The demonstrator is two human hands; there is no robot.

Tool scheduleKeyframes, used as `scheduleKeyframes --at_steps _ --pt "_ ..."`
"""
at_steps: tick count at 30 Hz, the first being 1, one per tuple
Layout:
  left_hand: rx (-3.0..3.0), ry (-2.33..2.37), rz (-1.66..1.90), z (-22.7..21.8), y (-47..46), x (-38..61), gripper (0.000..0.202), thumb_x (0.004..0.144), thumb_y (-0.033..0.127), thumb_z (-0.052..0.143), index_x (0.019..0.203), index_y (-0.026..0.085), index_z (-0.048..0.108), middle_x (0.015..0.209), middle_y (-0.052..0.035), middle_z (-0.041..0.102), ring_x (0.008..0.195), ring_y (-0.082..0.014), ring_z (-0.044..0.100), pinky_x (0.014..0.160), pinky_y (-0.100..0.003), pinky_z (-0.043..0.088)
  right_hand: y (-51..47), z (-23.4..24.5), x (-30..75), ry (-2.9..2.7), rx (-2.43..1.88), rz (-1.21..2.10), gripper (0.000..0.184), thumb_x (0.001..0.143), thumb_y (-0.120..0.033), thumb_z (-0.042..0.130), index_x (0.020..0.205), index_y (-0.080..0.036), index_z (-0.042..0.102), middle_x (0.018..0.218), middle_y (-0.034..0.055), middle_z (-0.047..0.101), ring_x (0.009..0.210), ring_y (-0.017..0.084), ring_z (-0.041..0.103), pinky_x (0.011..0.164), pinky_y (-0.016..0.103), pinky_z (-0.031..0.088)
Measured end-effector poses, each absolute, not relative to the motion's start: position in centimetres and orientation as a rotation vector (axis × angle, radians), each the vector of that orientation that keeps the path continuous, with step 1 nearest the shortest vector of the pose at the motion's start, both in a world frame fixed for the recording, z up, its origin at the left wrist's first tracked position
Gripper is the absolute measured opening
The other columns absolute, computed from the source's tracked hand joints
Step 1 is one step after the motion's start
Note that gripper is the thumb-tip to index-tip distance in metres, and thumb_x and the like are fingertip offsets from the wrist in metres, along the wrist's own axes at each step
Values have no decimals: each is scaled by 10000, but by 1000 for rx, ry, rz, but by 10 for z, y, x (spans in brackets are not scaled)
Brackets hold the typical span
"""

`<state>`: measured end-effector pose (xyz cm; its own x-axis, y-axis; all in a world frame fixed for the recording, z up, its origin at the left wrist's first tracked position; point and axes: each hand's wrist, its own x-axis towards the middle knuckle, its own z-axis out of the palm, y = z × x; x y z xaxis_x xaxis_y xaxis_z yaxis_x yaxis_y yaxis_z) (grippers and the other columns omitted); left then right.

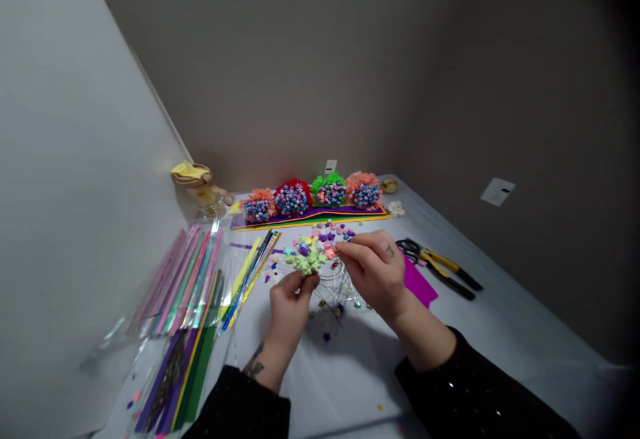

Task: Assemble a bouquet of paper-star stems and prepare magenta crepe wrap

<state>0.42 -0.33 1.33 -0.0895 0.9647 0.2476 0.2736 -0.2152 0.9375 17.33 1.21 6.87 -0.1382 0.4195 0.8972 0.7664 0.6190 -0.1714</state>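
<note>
My left hand (291, 300) is closed below a small cluster of pale green paper stars (309, 259), pinching it from underneath; the stems are hidden by my fingers. My right hand (376, 272) is raised just right of the cluster, thumb and fingertips pressed together by a pink paper star (329, 252). Whether that star is in the pinch or lies behind it, I cannot tell. Beneath and between my hands, thin wire stems (333, 292) with small shiny beads or stars at their ends lie crisscrossed on the white table. Loose pastel stars (327, 236) are scattered behind the cluster.
Several star bouquets in crepe paper (294, 198) line the back. Paper strips in clear sleeves (187, 279) lie at left, near a basket-like holder (195, 176). Yellow-handled pliers (447, 269), black scissors (410, 248) and a magenta sheet (419, 282) are on the right.
</note>
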Motion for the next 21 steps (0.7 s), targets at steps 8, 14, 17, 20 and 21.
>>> scheduleKeyframes --at_steps 8,14,17,20,21 --pt "1412 1208 1188 15 -10 12 122 717 293 688 675 196 751 688 -49 715 645 -177 626 632 -271 484 16 56 170 -1599 -838 -573 199 764 -110 643 858 -276 586 713 -6 562 621 133 514 588 285 445" --pt "1242 1235 1255 27 -4 9 43 643 234 731 653 193 736 636 -13 705 596 -146 615 605 -248 484 14 59 172 -1562 -897 -416 222 778 -231 648 966 -298 550 828 15 539 733 162 538 656 318 450" --pt "1100 1229 1408 26 7 -1 88 626 259 751 667 187 725 658 -9 710 646 -147 642 678 -257 505 13 78 188 -1319 -984 -330 220 815 -296 594 1021 -276 519 890 35 492 762 179 525 651 333 438" --pt "980 1180 1513 23 15 -10 147 625 300 761 688 178 709 666 -9 711 674 -152 662 735 -283 519 17 95 211 -1064 -978 -288 153 862 -246 518 1014 -260 528 895 23 469 767 161 512 691 326 424" --pt "941 1154 1529 22 17 -11 170 621 317 767 684 174 701 663 -10 709 677 -154 666 743 -293 523 20 95 218 -1054 -990 -273 130 857 -241 522 986 -250 539 871 16 474 748 155 508 681 316 421"
